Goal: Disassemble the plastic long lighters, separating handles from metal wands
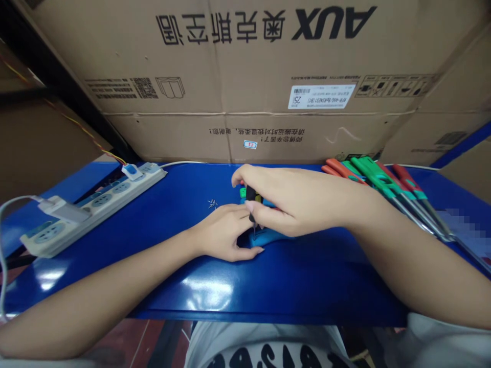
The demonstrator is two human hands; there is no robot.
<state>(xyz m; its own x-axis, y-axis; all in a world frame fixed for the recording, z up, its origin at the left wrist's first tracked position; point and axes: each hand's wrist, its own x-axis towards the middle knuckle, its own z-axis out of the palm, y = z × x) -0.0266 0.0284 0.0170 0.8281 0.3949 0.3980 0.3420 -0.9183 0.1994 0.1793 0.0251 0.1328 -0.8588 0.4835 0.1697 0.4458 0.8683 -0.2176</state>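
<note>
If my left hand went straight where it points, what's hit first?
Your left hand would likely meet the blue piece beside its thumb; the screwdriver is very close, and depth is unclear.

The carton (238, 61) stands upside down, so its print is inverted: large black "AUX" (333, 23) beside "奥克斯空调". Lower down, two lines (257, 134) read "师傅您辛苦了!" and "请在搬运时对我温柔些,谢谢您!". A white label (321, 97) shows "25" and a model code starting "KFR-"; its finer print is too small to read surely. A little blue-edged sticker (250, 144) bears red digits, seemingly "32". The carton also carries a QR code (143, 88) and a row of handling icons (397, 86). Black lettering (264, 355) on the shirt (264, 335) is cut off, unreadable.
</note>
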